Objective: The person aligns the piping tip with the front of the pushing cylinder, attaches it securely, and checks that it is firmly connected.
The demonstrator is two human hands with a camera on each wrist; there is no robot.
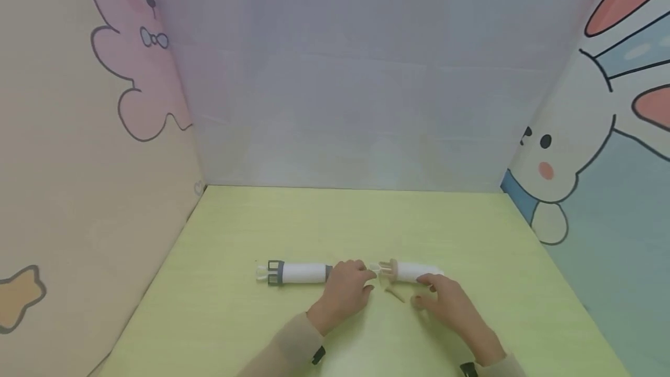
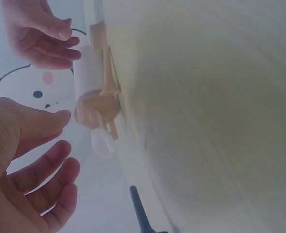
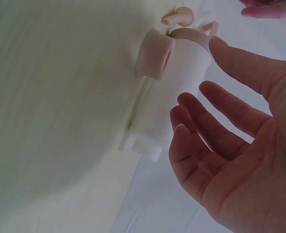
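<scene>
The left hand (image 1: 342, 290) and right hand (image 1: 452, 304) have loose fingers, holding nothing. The right tube (image 1: 413, 272) lies on the counter (image 1: 251, 220). Its pink cap (image 1: 392, 270) is on; 1 ring (image 3: 153, 53) beside it seems left to add.

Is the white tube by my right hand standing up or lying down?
Lying down: in head view, the white tube stretches lengthwise along the table.

On a table (image 1: 314, 226), one cylinder (image 1: 303, 273) is set at left, a second cylinder (image 1: 409, 271) at right. The left hand (image 1: 345, 290) is placed between them, the right hand (image 1: 451, 306) before the second's right end. A peg (image 1: 396, 295) and a ring (image 3: 151, 53) are laid just before that cylinder.
</scene>
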